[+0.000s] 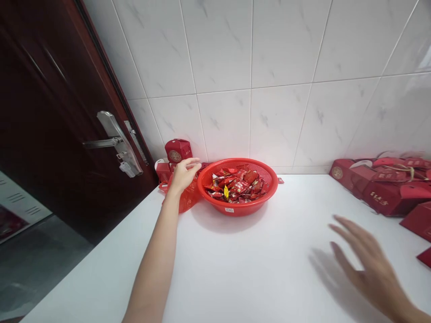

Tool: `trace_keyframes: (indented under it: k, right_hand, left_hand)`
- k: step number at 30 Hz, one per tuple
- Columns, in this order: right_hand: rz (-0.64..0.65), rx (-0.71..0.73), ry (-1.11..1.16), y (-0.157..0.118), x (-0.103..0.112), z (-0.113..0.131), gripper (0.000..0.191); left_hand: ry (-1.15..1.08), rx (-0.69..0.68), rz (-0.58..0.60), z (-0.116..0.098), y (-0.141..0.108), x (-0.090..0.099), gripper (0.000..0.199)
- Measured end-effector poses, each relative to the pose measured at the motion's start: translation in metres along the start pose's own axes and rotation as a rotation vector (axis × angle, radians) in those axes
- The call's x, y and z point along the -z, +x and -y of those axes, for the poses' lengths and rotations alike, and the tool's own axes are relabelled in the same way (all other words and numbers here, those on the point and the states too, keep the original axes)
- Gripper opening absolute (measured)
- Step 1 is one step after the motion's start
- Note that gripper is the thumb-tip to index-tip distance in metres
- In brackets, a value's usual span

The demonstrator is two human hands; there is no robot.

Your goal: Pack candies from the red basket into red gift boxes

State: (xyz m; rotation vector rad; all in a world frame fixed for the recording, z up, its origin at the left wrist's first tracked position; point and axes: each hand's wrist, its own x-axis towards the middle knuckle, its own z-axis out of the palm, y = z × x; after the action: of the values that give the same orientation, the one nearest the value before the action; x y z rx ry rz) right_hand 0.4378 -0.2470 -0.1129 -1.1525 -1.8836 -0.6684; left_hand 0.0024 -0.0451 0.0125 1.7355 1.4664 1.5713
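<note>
My left hand (185, 174) is over a thin red plastic bag (189, 197), just left of a red plastic basket (235, 210). Its fingers point right and look slightly apart, with nothing seen in them. Red-wrapped sweets (240, 186) and one yellow piece (226, 193) fill the basket. Behind my left hand stand small red boxes, one (178, 150) with a round gold emblem. My right hand (365, 258) hovers above the white table at the right, blurred, its fingers spread and holding nothing.
Dark red gift boxes (380, 190) are grouped on the right of the table (249, 273). A small red packet (280, 181) lies behind the basket's right side. White tiled wall (225, 121) runs along the back. A dark door (43, 112) with a metal handle is at left.
</note>
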Motion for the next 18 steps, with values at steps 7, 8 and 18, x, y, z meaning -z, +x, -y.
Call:
trace_keyframes:
  k: [7, 8, 18]
  right_hand:
    - [0.151, 0.273, 0.4, 0.038, -0.052, 0.123, 0.037]
    - [0.158, 0.291, 0.445, 0.038, -0.056, 0.134, 0.037]
    - [0.146, 0.251, 0.482, 0.019, -0.084, 0.165, 0.031]
  left_hand:
    - [0.269, -0.02, 0.154, 0.013, -0.011, -0.03, 0.025]
    - [0.291, -0.026, 0.167, 0.015, -0.013, -0.034, 0.023]
    - [0.499, 0.024, 0.054, 0.009, 0.03, -0.016, 0.041]
